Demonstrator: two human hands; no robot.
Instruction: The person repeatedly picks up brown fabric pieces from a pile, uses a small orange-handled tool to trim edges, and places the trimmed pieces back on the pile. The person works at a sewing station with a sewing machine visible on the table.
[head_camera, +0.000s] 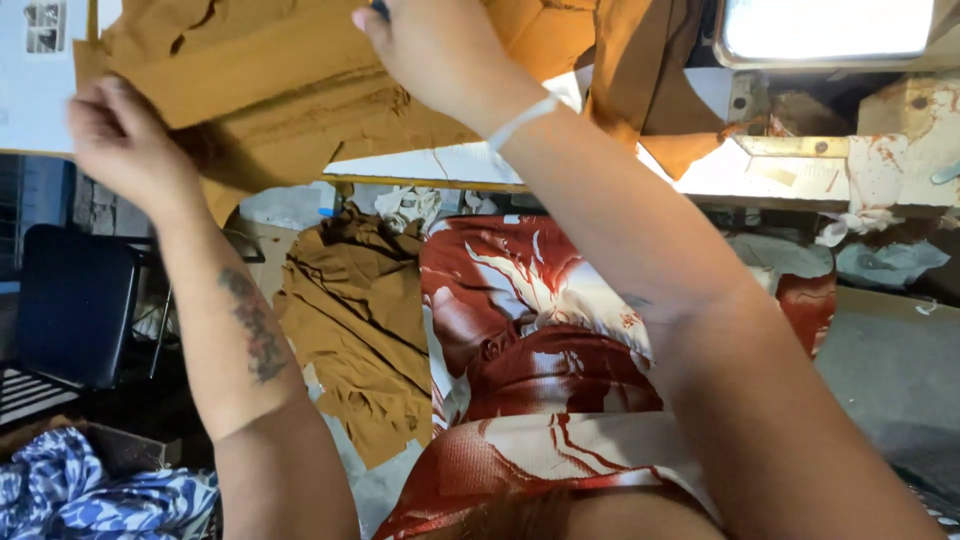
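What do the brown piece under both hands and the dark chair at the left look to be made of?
The brown piece looks like woven cloth with a matte finish: it folds and creases softly, and one edge looks frayed. The left hand and right hand both press on it. The dark chair seems padded in smooth dark vinyl or leather, judging by its faint even sheen; which one cannot be told.

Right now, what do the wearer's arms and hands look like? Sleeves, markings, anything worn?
Both arms are bare, no sleeves or gloves. The left forearm carries a dark, blurry tattoo. The right wrist wears a thin white band. The left hand and right hand show no rings that I can make out.
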